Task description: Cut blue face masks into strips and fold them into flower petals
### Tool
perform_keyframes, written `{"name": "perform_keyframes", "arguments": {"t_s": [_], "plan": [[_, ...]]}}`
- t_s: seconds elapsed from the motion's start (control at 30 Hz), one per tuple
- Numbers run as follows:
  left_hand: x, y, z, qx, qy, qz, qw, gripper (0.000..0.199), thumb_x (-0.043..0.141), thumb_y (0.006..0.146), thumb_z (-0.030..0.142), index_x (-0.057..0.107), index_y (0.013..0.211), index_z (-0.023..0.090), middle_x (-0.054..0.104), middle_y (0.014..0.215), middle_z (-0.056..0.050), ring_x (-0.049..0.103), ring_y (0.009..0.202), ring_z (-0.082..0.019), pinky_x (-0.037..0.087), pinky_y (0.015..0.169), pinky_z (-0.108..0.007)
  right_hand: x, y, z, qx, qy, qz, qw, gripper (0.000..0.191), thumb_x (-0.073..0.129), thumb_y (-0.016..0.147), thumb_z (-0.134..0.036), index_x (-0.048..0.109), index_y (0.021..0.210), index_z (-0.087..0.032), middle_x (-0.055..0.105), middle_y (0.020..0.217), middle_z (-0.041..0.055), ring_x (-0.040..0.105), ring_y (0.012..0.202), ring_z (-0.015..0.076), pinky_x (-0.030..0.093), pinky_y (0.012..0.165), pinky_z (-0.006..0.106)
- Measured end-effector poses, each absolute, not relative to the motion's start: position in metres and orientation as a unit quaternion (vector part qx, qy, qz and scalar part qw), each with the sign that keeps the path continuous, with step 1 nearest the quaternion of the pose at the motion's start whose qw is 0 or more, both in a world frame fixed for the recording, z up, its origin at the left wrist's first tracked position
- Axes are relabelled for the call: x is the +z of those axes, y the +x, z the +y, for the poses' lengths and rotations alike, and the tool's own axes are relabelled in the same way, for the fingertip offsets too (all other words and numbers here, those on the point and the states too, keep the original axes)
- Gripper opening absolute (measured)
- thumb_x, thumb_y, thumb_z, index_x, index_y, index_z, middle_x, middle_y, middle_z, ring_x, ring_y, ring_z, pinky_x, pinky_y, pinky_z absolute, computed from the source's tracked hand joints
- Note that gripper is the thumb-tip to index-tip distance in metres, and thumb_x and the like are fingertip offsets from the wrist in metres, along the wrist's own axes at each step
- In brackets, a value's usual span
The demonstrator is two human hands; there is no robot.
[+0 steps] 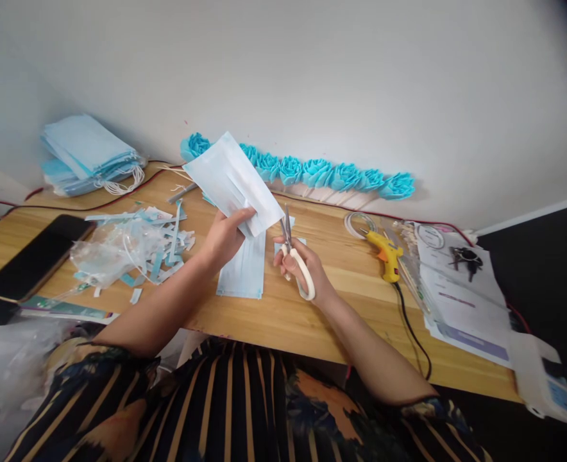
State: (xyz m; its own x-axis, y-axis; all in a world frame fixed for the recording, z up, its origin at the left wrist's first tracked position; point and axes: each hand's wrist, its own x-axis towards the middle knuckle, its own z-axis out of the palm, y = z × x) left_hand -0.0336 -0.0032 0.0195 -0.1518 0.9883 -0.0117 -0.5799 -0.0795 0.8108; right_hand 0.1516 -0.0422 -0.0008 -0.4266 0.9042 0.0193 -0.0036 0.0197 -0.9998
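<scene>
Pinched between the thumb and fingers of my left hand is a pale blue face mask, held tilted above the table with a crease near my thumb. My right hand grips a pair of scissors by its white handles. The scissor blades point up and away, slightly parted, close to the mask's lower right corner. Whether they touch it I cannot tell. Under my left hand another flat blue mask lies on the wood. A small blue piece shows partly behind my right hand.
Blue flowers on pale stems line the wall. At left are a mask stack, a phone and a heap of scraps with clear plastic. At right lie a yellow glue gun with a black cord, papers and keys.
</scene>
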Motion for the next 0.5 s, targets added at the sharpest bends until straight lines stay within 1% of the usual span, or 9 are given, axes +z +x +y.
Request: {"name": "perform_keyframes", "arguments": {"t_s": [0.13,0.33,0.5], "plan": [[0.0196,-0.0351,-0.0053,0.649,0.323,0.359,0.588,0.056,0.083,0.059,0.03,0.068,0.11,0.016,0.076,0.096,-0.007,0.069,0.107,-0.032,0.055,0.092,-0.041,-0.0001,0.1529,-0.0414,0.591,-0.377,-0.605,0.376,0.061,0.068,0.081,-0.067,0.062,0.123,-0.022,0.06,0.077,-0.0005,0.047,0.058,0.0113,0.036,0.053,0.025],[0.0153,-0.0378,-0.0068,0.623,0.368,0.363,0.587,0.041,0.083,0.063,0.035,0.068,0.097,0.016,0.075,0.091,-0.007,0.071,0.094,-0.03,0.056,0.083,-0.039,0.0007,0.1547,-0.0398,0.585,-0.38,-0.613,0.37,0.061,0.067,0.082,-0.066,0.063,0.125,-0.022,0.063,0.08,0.0006,0.05,0.059,0.0113,0.038,0.054,0.026],[0.0142,-0.0388,-0.0056,0.623,0.379,0.364,0.579,0.042,0.083,0.063,0.035,0.069,0.099,0.017,0.074,0.09,-0.006,0.071,0.092,-0.029,0.055,0.081,-0.038,0.002,0.1549,-0.0405,0.584,-0.387,-0.613,0.365,0.062,0.068,0.083,-0.063,0.062,0.128,-0.021,0.064,0.081,0.0015,0.052,0.062,0.0125,0.037,0.053,0.025]]}}
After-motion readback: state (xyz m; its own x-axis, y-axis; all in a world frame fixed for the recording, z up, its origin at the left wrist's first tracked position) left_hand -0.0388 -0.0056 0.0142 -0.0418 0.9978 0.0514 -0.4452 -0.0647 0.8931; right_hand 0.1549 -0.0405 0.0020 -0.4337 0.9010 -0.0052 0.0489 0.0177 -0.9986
